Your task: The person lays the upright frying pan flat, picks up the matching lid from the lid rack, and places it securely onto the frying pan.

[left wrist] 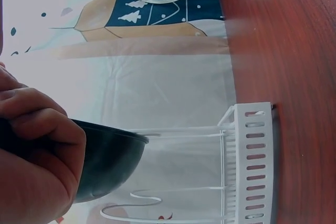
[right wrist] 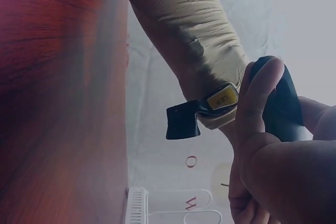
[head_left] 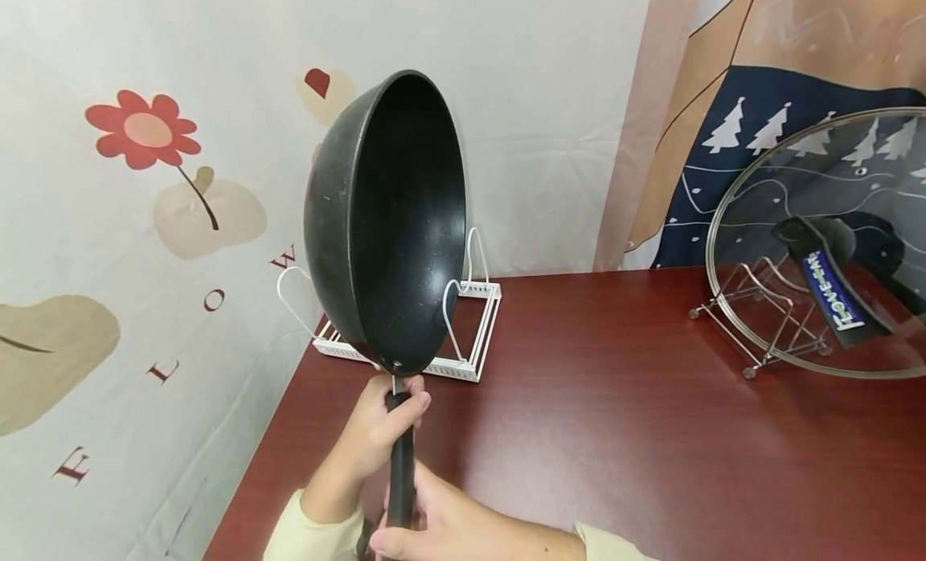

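Closest to the head camera, the right hand (head_left: pixel 448 513) wraps the lower part of a black handle (head_left: pixel 401 477), its fingers curled round it. Behind everything hangs a pale printed cloth (head_left: pixel 542 135), and in front of it spreads the reddish-brown counter (head_left: pixel 615 432).

The wok (head_left: pixel 412 191) lies straight ahead of both hands, held up off the counter. Its long axis runs from the handle's near end forward and up through the bowl, which is turned on edge with its hollow side to the person's right.

Well apart to the right, a glass lid (head_left: pixel 832 195) stands on edge. In the head view the bowl overlaps the smaller white rack (head_left: pixel 466 370), which sits on the counter beyond the hands; whether wok and wire loops touch, I cannot tell. A metal wire stand (head_left: pixel 736 336) holds the lid.

The left hand (head_left: pixel 379 424) is the nearer one to bowl and rack: it grips the handle's top, just below the bowl, fingers folded snugly round. Smallest is the blue label (head_left: pixel 832 292) on the lid's dark grip.
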Demonstrator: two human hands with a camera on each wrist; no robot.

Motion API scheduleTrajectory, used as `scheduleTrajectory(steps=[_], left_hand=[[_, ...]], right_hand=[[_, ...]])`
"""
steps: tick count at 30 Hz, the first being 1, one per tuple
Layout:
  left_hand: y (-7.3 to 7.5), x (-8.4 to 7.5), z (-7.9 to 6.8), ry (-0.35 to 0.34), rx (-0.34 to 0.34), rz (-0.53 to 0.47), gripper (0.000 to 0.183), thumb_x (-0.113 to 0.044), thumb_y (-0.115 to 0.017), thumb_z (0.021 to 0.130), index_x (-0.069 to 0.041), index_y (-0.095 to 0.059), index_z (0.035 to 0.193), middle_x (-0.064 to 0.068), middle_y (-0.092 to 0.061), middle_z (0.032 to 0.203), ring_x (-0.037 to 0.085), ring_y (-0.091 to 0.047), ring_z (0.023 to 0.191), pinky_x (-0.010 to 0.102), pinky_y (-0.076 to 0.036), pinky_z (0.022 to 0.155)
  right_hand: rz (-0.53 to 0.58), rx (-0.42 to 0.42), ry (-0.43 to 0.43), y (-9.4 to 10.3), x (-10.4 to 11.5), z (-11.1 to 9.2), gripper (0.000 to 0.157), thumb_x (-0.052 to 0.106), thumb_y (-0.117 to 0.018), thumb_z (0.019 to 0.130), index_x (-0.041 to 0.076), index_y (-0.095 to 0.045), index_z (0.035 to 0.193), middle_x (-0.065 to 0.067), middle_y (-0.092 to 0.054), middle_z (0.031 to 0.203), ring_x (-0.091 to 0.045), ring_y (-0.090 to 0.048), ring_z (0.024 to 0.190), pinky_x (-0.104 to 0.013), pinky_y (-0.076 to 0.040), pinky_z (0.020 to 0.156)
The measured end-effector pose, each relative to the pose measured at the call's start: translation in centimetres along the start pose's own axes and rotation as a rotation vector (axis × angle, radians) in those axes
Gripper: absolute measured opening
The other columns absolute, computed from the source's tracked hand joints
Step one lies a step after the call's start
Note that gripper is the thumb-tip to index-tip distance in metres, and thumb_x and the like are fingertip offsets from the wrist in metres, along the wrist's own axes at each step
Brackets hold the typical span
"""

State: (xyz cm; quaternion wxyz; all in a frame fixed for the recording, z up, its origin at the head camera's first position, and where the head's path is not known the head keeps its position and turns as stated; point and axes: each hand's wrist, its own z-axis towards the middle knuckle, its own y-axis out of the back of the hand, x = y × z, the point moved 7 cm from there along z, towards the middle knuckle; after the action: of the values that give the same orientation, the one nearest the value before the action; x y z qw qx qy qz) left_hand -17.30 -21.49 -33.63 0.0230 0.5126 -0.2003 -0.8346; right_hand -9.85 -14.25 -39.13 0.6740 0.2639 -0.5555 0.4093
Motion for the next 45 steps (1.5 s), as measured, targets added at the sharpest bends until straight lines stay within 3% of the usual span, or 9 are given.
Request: scheduleTrajectory(steps=[6,17,30,38,45], left_hand=[[0.1,-0.3,-0.2,-0.013,-0.027,0.022,0.020,0.001,-0.055,0.087,-0.007,-0.052,0.068,0.006,-0.047,0.054,0.006,-0.045,0.049,0.029,-0.038,0.043],[0.3,-1.2,-0.1,-0.068,-0.047,0.042,0.020,0.002,-0.055,0.086,-0.009,-0.053,0.069,0.004,-0.048,0.055,0.010,-0.046,0.050,0.028,-0.039,0.046],[0.5,-2.1,0.2,-0.078,-0.067,0.069,0.020,0.000,-0.056,0.086,-0.010,-0.053,0.068,0.003,-0.048,0.055,0.009,-0.045,0.050,0.028,-0.038,0.045],[0.5,-2.5,0.3,-0.039,-0.088,0.075,0.019,0.000,-0.058,0.084,-0.009,-0.053,0.068,0.003,-0.048,0.056,0.009,-0.045,0.051,0.029,-0.039,0.046],[0.5,-3.0,0.6,-0.059,-0.086,0.066,0.020,0.001,-0.058,0.084,-0.009,-0.053,0.067,0.004,-0.047,0.055,0.008,-0.044,0.050,0.028,-0.037,0.044]], right_hand=[[-0.047,-0.008,0.026,0.1,0.4,-0.1,0.028,0.004,-0.061,0.094,-0.006,-0.043,0.113,-0.029,-0.064,0.094,0.010,-0.058,0.083,-0.017,-0.054,0.082],[-0.058,0.006,0.012,0.1,0.8,0.0,0.027,0.004,-0.061,0.095,-0.005,-0.043,0.112,-0.032,-0.064,0.093,0.010,-0.058,0.082,-0.016,-0.054,0.082],[-0.072,0.032,0.049,-0.1,1.8,-0.3,0.025,0.006,-0.060,0.097,-0.003,-0.043,0.112,-0.031,-0.067,0.090,0.010,-0.060,0.082,-0.018,-0.055,0.080],[-0.061,0.050,0.039,0.1,2.1,-0.3,0.023,0.007,-0.059,0.098,0.000,-0.043,0.113,-0.033,-0.066,0.090,0.009,-0.061,0.081,-0.017,-0.055,0.081],[-0.086,0.053,0.018,0.3,2.4,-0.4,0.024,0.008,-0.060,0.098,0.002,-0.043,0.113,-0.030,-0.067,0.091,0.009,-0.061,0.081,-0.016,-0.054,0.081]])
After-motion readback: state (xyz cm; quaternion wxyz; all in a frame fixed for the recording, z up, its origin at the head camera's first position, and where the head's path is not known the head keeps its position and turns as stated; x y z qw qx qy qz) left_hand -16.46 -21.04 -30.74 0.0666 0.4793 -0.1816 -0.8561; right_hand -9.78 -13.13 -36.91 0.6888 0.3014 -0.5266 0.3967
